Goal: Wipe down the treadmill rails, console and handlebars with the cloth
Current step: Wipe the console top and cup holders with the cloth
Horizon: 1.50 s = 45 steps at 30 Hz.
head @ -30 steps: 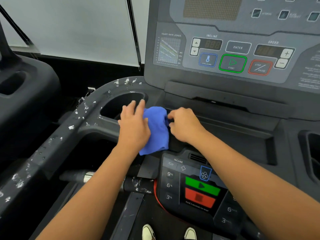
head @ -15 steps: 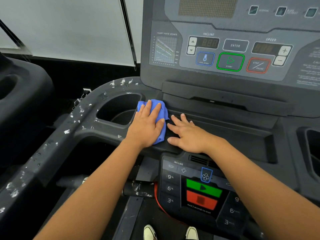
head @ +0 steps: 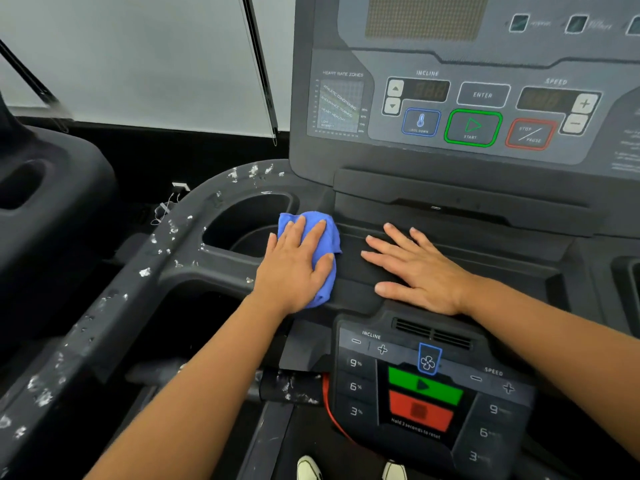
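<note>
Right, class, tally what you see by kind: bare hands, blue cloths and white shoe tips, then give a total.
Bare hands: 2, left hand, right hand
Crumpled blue cloth: 1
White shoe tips: 2, left shoe tip, right shoe tip
Total: 5

Cloth: solid bright blue. Console: dark grey with pale grey lettering. Its start button is ringed green, stop button ringed red, cool-down button ringed blue. Handlebar: matt black, flecked along its length with white chipped spots. Lower panel: black, with a solid green bar above a solid red bar and a fan icon outlined blue. Cord beside it: red. Shoe toes: off-white.
</note>
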Each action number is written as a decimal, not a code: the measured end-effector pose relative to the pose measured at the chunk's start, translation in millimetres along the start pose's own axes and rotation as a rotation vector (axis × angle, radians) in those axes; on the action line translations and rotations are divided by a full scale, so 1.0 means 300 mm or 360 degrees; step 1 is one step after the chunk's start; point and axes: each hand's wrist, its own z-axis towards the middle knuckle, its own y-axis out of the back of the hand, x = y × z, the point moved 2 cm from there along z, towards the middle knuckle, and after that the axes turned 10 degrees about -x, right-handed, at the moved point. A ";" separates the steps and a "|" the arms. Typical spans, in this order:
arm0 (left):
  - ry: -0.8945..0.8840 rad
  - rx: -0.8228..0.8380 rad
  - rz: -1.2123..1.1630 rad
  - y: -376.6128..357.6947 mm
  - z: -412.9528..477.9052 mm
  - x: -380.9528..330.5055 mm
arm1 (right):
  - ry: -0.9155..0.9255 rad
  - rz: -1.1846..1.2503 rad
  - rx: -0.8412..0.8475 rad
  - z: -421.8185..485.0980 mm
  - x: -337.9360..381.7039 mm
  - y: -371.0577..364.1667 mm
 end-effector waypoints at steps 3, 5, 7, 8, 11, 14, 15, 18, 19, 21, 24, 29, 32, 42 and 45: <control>-0.0084 -0.0262 -0.0093 -0.002 -0.088 -0.017 | -0.0029 0.0098 -0.0113 -0.001 0.000 -0.003; -0.0179 -0.0292 -0.0107 0.003 -0.115 0.002 | -0.0047 0.0148 -0.0159 -0.003 0.001 -0.004; -0.0179 -0.0207 -0.0118 0.009 -0.078 0.031 | -0.0052 0.0175 -0.0181 -0.003 0.002 -0.003; -0.0167 -0.0141 -0.0112 0.010 -0.043 0.036 | -0.0053 0.0177 -0.0185 -0.003 0.003 -0.002; -0.0093 0.0075 -0.0017 -0.015 0.075 0.019 | -0.0039 0.0144 -0.0162 -0.002 0.001 0.000; 0.0012 0.0080 0.0071 -0.034 0.079 -0.019 | -0.0030 0.0036 -0.0077 -0.001 0.003 0.002; -0.0002 0.0042 0.0060 -0.026 0.051 -0.024 | -0.0033 -0.0009 -0.0039 0.003 0.002 0.001; -0.0117 0.0021 -0.0079 0.007 -0.069 -0.003 | -0.0063 -0.0096 0.0112 0.014 0.006 0.004; -0.0151 0.0043 -0.0118 0.016 -0.087 0.017 | -0.0088 -0.0101 0.0152 0.020 0.008 0.004; -0.0210 0.0106 -0.0075 0.024 -0.065 0.045 | -0.0139 -0.0095 0.0197 0.024 0.016 0.004; -0.0222 0.0126 0.0006 0.007 0.050 0.027 | -0.0190 -0.0070 0.0177 0.025 0.027 -0.001; -0.0203 0.0013 -0.0143 -0.005 0.046 0.018 | -0.0207 -0.0023 0.0136 0.020 0.027 -0.004; -0.0302 -0.0005 -0.0210 0.013 -0.053 0.043 | -0.0200 -0.0043 0.0157 0.016 0.028 0.004; -0.0180 0.0167 -0.0059 -0.008 0.109 0.020 | -0.0458 -0.0064 0.0395 0.043 0.077 0.021; -0.0242 0.0084 -0.0101 0.002 0.011 0.037 | -0.0709 0.0063 0.0402 0.080 0.130 0.011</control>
